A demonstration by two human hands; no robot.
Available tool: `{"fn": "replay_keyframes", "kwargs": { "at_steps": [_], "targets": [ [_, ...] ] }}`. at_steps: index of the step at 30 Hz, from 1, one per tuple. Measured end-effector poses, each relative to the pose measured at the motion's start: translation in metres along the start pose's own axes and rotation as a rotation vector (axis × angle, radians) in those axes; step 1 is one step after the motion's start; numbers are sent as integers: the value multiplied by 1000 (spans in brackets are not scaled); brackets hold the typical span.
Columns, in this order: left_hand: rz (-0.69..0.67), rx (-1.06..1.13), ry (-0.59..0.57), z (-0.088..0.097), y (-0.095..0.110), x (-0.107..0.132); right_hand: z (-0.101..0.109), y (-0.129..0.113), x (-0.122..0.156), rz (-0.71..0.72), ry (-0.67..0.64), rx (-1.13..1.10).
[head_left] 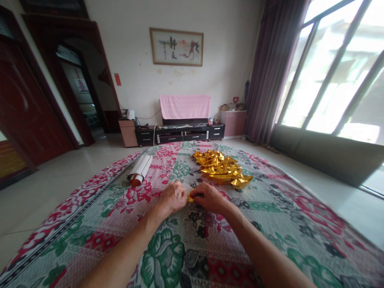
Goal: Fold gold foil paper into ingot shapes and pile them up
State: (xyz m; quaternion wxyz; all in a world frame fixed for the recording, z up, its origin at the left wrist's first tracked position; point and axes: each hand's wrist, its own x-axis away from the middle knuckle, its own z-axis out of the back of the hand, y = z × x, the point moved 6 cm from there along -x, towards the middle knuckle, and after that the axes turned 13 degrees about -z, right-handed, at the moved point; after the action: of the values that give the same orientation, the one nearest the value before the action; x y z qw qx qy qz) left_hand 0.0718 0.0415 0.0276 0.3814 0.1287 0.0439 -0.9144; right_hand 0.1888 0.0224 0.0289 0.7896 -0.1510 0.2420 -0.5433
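My left hand (173, 197) and my right hand (210, 197) meet over a flowered cloth (192, 232), fingers curled and pinched together on a small piece of gold paper (191, 197). Only a yellow corner of it shows between the two hands. Just beyond my right hand lies a heap of folded gold foil pieces (221, 168). A roll of paper (139, 170), white outside and reddish at its open end, rests to the left of my left hand.
The cloth covers a wide surface with tiled floor (60, 176) around it. At the far wall stands a low dark cabinet (180, 134) with a pink cloth (185, 106) draped above it. Large windows (339, 72) and a curtain are on the right, dark wooden doors (27, 104) on the left.
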Motion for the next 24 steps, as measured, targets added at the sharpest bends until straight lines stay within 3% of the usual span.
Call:
{"fn": "replay_keyframes", "kwargs": {
  "at_steps": [5, 12, 24],
  "targets": [
    [1, -8, 9, 2, 1, 0, 0, -2, 0, 3, 12, -12],
    [0, -15, 7, 2, 1, 1, -2, 3, -1, -102, 53, 6],
    [7, -7, 46, 1, 1, 1, -3, 3, 1, -70, 68, 7]
  ]
}}
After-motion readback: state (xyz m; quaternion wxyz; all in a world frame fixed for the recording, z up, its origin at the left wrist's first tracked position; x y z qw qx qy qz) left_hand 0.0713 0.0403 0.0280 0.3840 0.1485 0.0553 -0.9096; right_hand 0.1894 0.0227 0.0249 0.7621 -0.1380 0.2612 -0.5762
